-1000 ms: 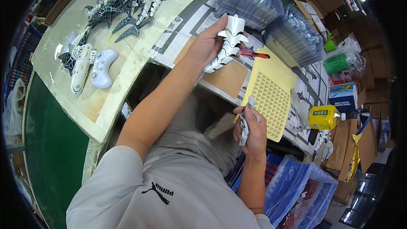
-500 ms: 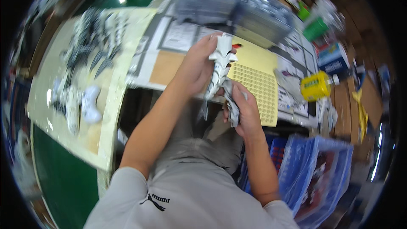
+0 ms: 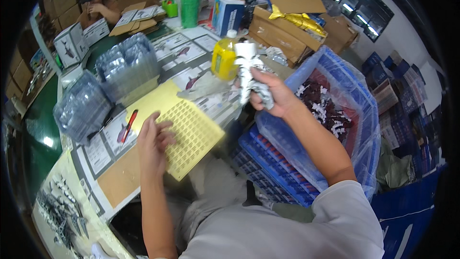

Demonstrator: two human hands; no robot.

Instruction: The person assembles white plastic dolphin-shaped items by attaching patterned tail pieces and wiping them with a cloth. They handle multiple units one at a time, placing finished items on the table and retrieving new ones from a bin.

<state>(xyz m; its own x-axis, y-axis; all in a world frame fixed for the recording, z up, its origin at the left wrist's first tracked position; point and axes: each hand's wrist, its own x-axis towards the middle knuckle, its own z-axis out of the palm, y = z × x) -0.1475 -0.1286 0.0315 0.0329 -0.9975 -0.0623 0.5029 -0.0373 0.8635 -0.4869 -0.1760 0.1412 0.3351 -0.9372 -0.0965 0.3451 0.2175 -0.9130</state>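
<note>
My right hand (image 3: 274, 91) is closed round a white-and-grey jointed toy fish (image 3: 245, 69) and a crumpled grey cloth (image 3: 261, 91), held up near the blue liner of the crate. The toy's wide white end points up, and its lower end is blurred. My left hand (image 3: 154, 139) holds nothing; its fingers are bent and apart, over the left edge of a yellow sheet of small printed stickers (image 3: 189, 136). Left of that hand lies a red pen-like tool (image 3: 128, 125). More jointed toy fish (image 3: 62, 206) lie on the pale board at the lower left.
A yellow bottle (image 3: 224, 57) stands just behind the toy. At right, a blue crate with a plastic liner (image 3: 362, 96) holds dark and white pieces. Clear plastic trays (image 3: 125, 64) are stacked at the table's far left. A gold foil fish (image 3: 302, 21) lies on cardboard boxes. Another person (image 3: 98, 7) sits beyond.
My view has turned to the right. My left hand has let go of the toy fish and moved apart from it. My right hand has carried toy and cloth toward the crate.
</note>
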